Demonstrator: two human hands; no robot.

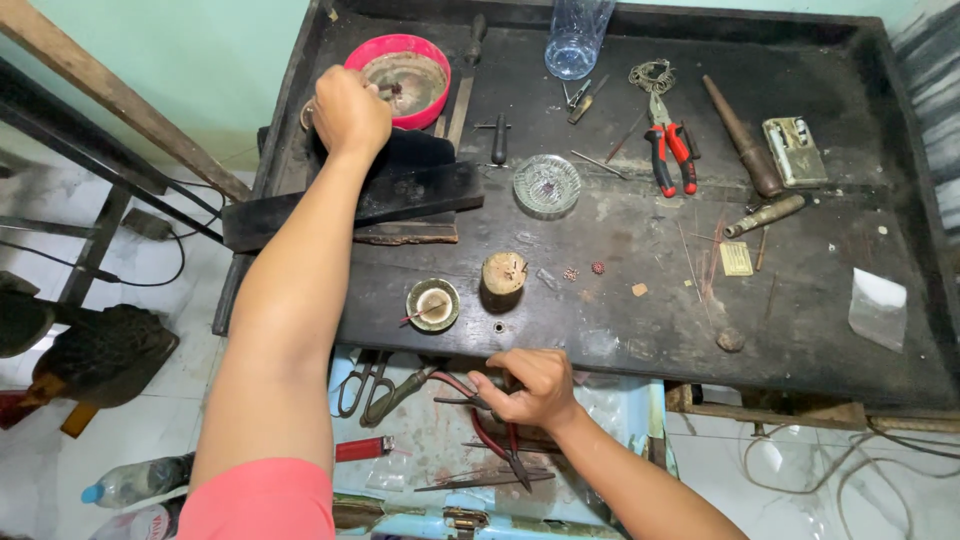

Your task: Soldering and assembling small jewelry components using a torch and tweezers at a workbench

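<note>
My left hand (348,112) is closed in a fist at the rim of a pink bowl (372,50) at the back left of a dark workbench (640,330). A small dark tool tip sticks out of the fingers over the bowl. What else the fist holds is hidden. My right hand (530,385) reaches into an open drawer (640,410) below the bench's front edge. Its fingers are closed on the handle of red-handled pliers (492,435) that lie among other tools there.
On the bench stand a glass dish (546,185), a wooden stump (503,272), a small round tin (433,304), red pliers (668,150), a tapered mandrel (742,135) and a plastic bottle (577,35). Scissors (362,385) and a red lighter (363,448) lie in the drawer.
</note>
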